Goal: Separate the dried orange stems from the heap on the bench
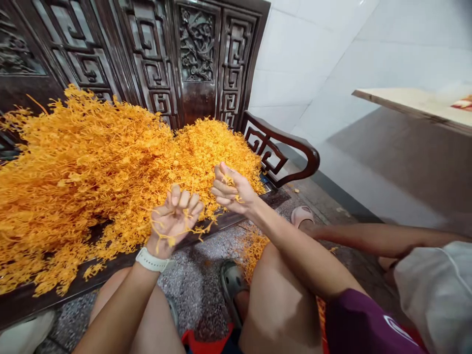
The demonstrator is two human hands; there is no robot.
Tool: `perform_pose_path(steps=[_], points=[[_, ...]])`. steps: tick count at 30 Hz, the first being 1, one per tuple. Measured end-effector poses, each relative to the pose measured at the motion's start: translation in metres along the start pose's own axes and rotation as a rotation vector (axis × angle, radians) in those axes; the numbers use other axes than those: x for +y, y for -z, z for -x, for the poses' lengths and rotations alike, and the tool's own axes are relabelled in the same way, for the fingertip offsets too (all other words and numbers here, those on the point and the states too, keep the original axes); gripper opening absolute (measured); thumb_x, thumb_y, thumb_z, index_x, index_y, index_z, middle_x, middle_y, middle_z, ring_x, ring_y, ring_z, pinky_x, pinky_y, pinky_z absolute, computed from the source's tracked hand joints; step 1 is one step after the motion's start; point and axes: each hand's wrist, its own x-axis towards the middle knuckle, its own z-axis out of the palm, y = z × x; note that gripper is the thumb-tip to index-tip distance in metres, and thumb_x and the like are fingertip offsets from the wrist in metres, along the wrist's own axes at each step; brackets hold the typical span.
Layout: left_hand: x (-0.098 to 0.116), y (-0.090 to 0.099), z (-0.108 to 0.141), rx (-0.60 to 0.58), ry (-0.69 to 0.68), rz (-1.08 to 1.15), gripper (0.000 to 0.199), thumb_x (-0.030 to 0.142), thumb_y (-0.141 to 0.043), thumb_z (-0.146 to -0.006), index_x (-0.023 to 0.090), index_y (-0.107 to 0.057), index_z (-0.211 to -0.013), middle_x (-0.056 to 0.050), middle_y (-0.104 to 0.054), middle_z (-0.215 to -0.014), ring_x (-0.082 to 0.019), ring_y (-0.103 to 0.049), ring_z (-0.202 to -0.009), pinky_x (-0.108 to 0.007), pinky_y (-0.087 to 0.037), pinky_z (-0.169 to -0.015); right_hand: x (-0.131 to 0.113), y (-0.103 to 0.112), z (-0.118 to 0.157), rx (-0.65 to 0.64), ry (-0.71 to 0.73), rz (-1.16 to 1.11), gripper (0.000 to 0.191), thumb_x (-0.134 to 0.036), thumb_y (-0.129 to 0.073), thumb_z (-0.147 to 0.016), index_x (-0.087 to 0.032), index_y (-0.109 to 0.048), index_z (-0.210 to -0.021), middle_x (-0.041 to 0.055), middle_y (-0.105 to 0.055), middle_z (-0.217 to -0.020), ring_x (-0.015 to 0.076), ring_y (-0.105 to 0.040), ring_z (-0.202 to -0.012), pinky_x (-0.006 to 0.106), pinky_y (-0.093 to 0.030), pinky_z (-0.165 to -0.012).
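A huge heap of thin, branching orange strands (121, 162) covers the seat of a dark carved wooden bench (199, 103). Palm up at the heap's front edge, my left hand (175, 216) has its fingers curled over an orange strand (171, 241), whose branches trail across the palm and out to the right. A pale watch band (151, 260) circles that wrist. To its right and slightly farther off, my right hand (232, 189) is closed, with small orange bits (228, 181) showing between its fingers. The two hands are apart, both above the bench's front edge.
The bench's curved armrest (291, 142) rises at the right end. More orange strands (254, 248) lie on the speckled floor (199, 280) by my shoe. Another person's leg (361, 236) stretches in from the right, below a wooden board (413, 105) at upper right.
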Motion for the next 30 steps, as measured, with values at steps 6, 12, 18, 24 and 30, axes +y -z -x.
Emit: perform_pose_path(steps=[6, 12, 18, 24, 30], points=[[0.04, 0.021, -0.013, 0.052, -0.072, 0.018, 0.024, 0.031, -0.071, -0.093, 0.022, -0.057, -0.076, 0.002, -0.033, -0.062, -0.012, -0.034, -0.058, -0.025, -0.041, -0.056, -0.036, 0.023, 0.01, -0.336, -0.109, 0.427, 0.045, -0.055, -0.083, -0.081, -0.021, -0.057, -0.069, -0.0036, -0.051, -0.056, 0.0081, -0.042, -0.049, 0.025, -0.036, -0.05], [0.034, 0.027, -0.013, 0.022, 0.009, -0.05, 0.024, 0.033, -0.07, -0.094, 0.022, -0.061, -0.075, 0.002, -0.039, -0.063, -0.011, -0.045, -0.059, -0.025, -0.048, -0.059, -0.015, 0.072, -0.05, 0.683, 0.104, 0.109, 0.058, -0.073, -0.061, -0.086, -0.022, -0.058, -0.113, 0.0104, -0.066, -0.104, 0.0236, -0.066, -0.096, 0.04, -0.057, -0.087], [0.008, 0.025, -0.017, 0.135, 0.006, -0.048, 0.017, 0.014, -0.082, -0.077, 0.025, -0.069, -0.081, 0.002, -0.066, -0.081, -0.017, -0.071, -0.095, -0.034, -0.061, -0.092, 0.003, 0.08, -0.042, 0.735, 0.215, 0.084, 0.036, -0.053, -0.075, -0.086, -0.022, -0.057, -0.09, 0.0046, -0.07, -0.094, 0.0148, -0.066, -0.084, 0.031, -0.055, -0.084], [-0.002, 0.036, -0.031, 0.171, -0.135, 0.078, 0.029, 0.001, -0.077, -0.075, 0.028, -0.072, -0.086, 0.006, -0.076, -0.091, -0.016, -0.073, -0.113, -0.036, -0.055, -0.109, 0.053, 0.019, -0.001, 0.368, 0.039, 0.364, 0.051, -0.067, -0.065, -0.093, -0.022, -0.065, -0.116, 0.0074, -0.073, -0.106, 0.0172, -0.067, -0.092, 0.031, -0.053, -0.082], [-0.003, 0.046, -0.033, 0.222, -0.196, -0.155, 0.012, 0.023, -0.077, -0.089, 0.029, -0.072, -0.097, 0.001, -0.076, -0.117, -0.015, -0.071, -0.117, -0.034, -0.055, -0.108, 0.086, -0.007, 0.044, 0.229, -0.012, 0.575, 0.037, -0.054, -0.076, -0.089, -0.018, -0.07, -0.09, -0.0015, -0.059, -0.073, 0.0129, -0.05, -0.066, 0.027, -0.039, -0.064]])
